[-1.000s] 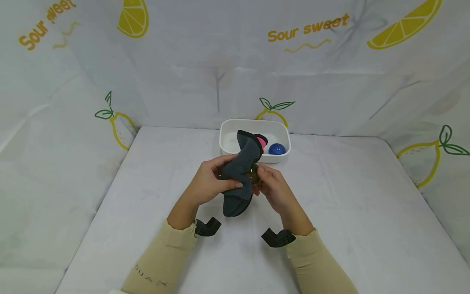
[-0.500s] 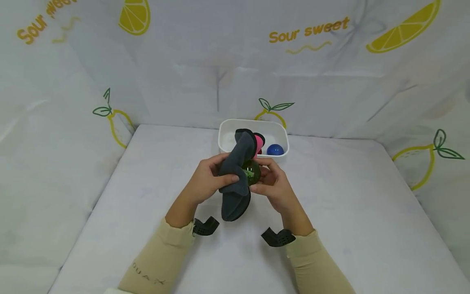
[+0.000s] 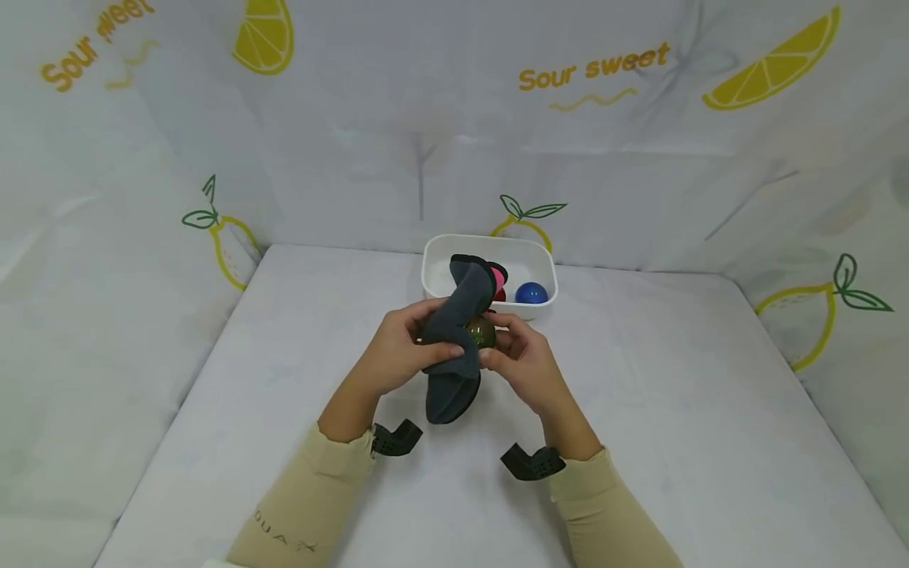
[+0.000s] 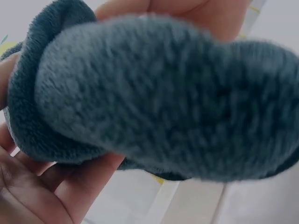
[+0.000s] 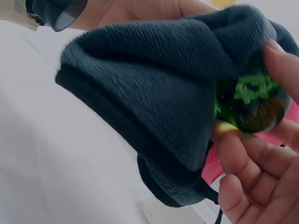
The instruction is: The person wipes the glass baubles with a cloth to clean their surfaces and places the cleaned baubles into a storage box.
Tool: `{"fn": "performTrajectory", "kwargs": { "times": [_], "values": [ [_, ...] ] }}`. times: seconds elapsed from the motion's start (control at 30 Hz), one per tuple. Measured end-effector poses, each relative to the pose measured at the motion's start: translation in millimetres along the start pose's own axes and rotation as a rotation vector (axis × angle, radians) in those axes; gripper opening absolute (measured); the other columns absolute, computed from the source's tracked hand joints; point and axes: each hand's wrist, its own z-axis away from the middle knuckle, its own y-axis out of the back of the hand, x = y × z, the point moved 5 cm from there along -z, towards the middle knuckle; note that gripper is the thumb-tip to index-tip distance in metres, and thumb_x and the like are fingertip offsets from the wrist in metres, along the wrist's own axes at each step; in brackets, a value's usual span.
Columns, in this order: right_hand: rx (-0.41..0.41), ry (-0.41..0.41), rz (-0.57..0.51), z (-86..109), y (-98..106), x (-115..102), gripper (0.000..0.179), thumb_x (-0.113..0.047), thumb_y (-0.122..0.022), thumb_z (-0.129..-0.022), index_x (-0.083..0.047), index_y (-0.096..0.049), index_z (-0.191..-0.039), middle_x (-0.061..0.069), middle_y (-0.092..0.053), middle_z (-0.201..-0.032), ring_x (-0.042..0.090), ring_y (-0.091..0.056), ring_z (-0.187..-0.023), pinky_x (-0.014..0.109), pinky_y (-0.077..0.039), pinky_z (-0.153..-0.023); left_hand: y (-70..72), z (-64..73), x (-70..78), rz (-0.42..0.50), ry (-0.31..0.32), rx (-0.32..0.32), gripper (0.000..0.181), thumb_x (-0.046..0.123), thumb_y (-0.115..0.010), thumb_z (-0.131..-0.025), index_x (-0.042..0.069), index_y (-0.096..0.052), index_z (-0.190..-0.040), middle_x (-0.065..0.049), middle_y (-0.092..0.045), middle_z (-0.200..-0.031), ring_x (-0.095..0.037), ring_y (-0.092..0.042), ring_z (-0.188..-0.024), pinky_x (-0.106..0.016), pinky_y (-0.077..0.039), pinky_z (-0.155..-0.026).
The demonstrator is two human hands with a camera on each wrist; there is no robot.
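My left hand (image 3: 389, 351) grips a dark blue-grey plush cloth (image 3: 454, 319) bunched between thumb and fingers, above the table's middle. The cloth has black edging and a pink side (image 5: 214, 165) partly seen in the right wrist view. At the cloth's right side, my right hand (image 3: 524, 363) pinches a see-through green ball (image 5: 254, 100) with a bright green figure inside. Part of the ball is covered by the folded cloth, which lies against it. In the left wrist view the plush cloth (image 4: 163, 98) fills the middle and hides the ball.
Just beyond the hands stands a white rectangular tub (image 3: 435, 268). A blue ball (image 3: 531, 293) lies at its right, with a red ball (image 3: 501, 296) partly hidden behind the cloth. White covering (image 3: 675, 410) spreads over the table, and a lemon-print sheet (image 3: 341, 158) hangs behind.
My right fingers have shifted round the green ball, which shows more than one second ago. The cloth has turned slightly and moved a little left, still in my left hand.
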Motion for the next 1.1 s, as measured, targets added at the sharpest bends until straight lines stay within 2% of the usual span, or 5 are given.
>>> {"fn": "performTrajectory", "kwargs": {
  "times": [0.2, 0.37, 0.53, 0.87, 1.1],
  "values": [
    [0.126, -0.071, 0.086, -0.6, -0.2, 7.9, 0.029, -0.011, -0.056, -0.098, 0.006, -0.057, -0.122, 0.006, -0.065, -0.079, 0.014, -0.059, -0.066, 0.025, -0.055, -0.065, -6.9, 0.7, 0.2, -0.084, 0.019, 0.003, 0.066, 0.021, -0.083, -0.079, 0.026, -0.056, -0.139, -0.001, -0.059, -0.136, -0.020, -0.065, -0.111, -0.035, -0.057, -0.086],
    [0.136, -0.119, 0.076, -0.8, -0.9, 11.5, 0.035, -0.022, -0.049, -0.104, 0.008, -0.059, -0.120, 0.000, -0.063, -0.082, 0.012, -0.059, -0.069, 0.026, -0.054, -0.065, -10.7, 1.5, 4.8, -0.156, -0.012, 0.009, 0.063, 0.019, -0.084, -0.079, 0.028, -0.059, -0.136, 0.005, -0.051, -0.146, -0.017, -0.060, -0.121, -0.033, -0.056, -0.090],
    [0.104, -0.146, 0.060, -2.9, -1.8, 12.5, 0.043, -0.031, -0.046, -0.105, 0.004, -0.058, -0.126, 0.001, -0.062, -0.095, 0.014, -0.060, -0.079, 0.026, -0.055, -0.070, -9.1, 1.9, 7.0, -0.161, -0.028, 0.045, 0.055, 0.013, -0.082, -0.079, 0.023, -0.064, -0.130, 0.003, -0.059, -0.139, -0.021, -0.064, -0.115, -0.035, -0.058, -0.086],
    [0.104, -0.179, -0.006, -4.5, -2.3, 11.8, 0.030, -0.013, -0.058, -0.097, 0.005, -0.054, -0.120, 0.007, -0.063, -0.092, 0.015, -0.061, -0.080, 0.025, -0.057, -0.071, 1.0, 3.7, 8.6, -0.162, -0.010, 0.203, 0.037, 0.010, -0.078, -0.083, 0.022, -0.070, -0.117, -0.002, -0.073, -0.109, -0.021, -0.070, -0.096, -0.039, -0.059, -0.081],
    [0.071, -0.155, 0.053, -4.5, -6.6, 11.2, 0.041, -0.020, -0.067, -0.094, -0.004, -0.053, -0.129, 0.017, -0.062, -0.114, 0.023, -0.062, -0.091, 0.028, -0.057, -0.074, 6.5, 5.8, 14.1, -0.205, -0.096, 0.280, 0.032, 0.008, -0.078, -0.083, 0.017, -0.071, -0.113, -0.004, -0.074, -0.103, -0.019, -0.069, -0.096, -0.043, -0.057, -0.084]
  ]
}}
